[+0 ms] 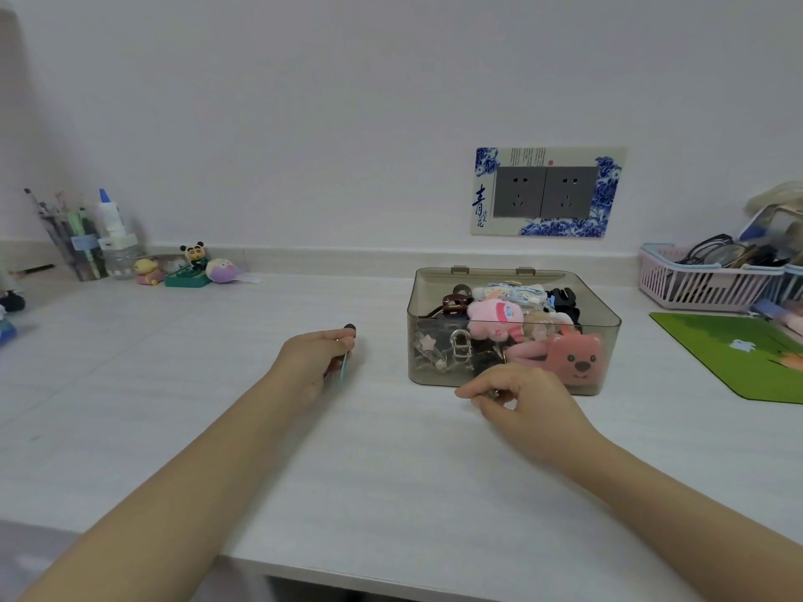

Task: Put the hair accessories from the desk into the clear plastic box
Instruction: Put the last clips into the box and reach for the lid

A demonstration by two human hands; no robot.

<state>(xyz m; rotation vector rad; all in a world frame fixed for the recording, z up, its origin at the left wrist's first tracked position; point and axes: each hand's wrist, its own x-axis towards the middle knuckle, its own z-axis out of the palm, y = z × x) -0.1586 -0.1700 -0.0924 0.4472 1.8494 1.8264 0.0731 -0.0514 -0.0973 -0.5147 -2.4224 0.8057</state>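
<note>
Box (pixel 512 336) top open; desk (pixel 369 449) bare between hands.

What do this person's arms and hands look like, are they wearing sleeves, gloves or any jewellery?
Both forearms are bare as far as the picture shows: no sleeves reach into view. The left hand and the right hand wear no gloves, and no watch or bracelet shows at either wrist. No ring can be made out, though the fingers are partly hidden and a little blurred, so that much is uncertain.
</note>
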